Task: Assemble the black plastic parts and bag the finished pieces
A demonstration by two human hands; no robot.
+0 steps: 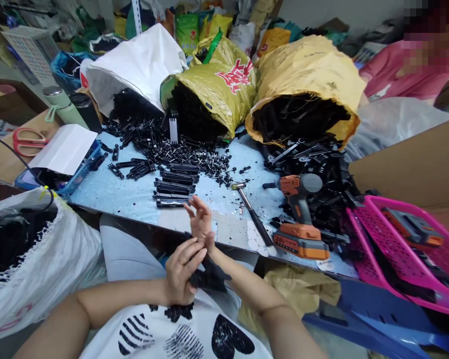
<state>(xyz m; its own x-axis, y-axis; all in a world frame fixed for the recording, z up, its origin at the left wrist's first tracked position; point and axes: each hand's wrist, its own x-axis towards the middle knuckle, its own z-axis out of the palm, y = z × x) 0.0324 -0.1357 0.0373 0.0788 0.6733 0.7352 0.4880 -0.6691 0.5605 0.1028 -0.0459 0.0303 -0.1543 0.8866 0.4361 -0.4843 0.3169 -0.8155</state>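
Near the table's front edge my two hands meet. My left hand (185, 267) is bent with its fingers against the base of my right palm. Dark black plastic pieces (211, 274) show beneath it, seemingly gripped, though their exact shape is blurred. My right hand (201, 219) is raised, fingers apart, with nothing visible in them. Just beyond it lies a stacked row of long black plastic parts (175, 185). Behind that row spreads a pile of screws with black heads (213, 164). A hammer (252, 209) lies right of my hands, beside an orange cordless drill (299, 214).
Three sacks, white (142, 60), olive (224, 89) and yellow (310, 70), spill black parts across the blue tabletop (108, 192). A pink basket (407, 254) stands right. Scissors (30, 142) and a flask (63, 107) are left. Another person's red sleeve (392, 67) shows far right.
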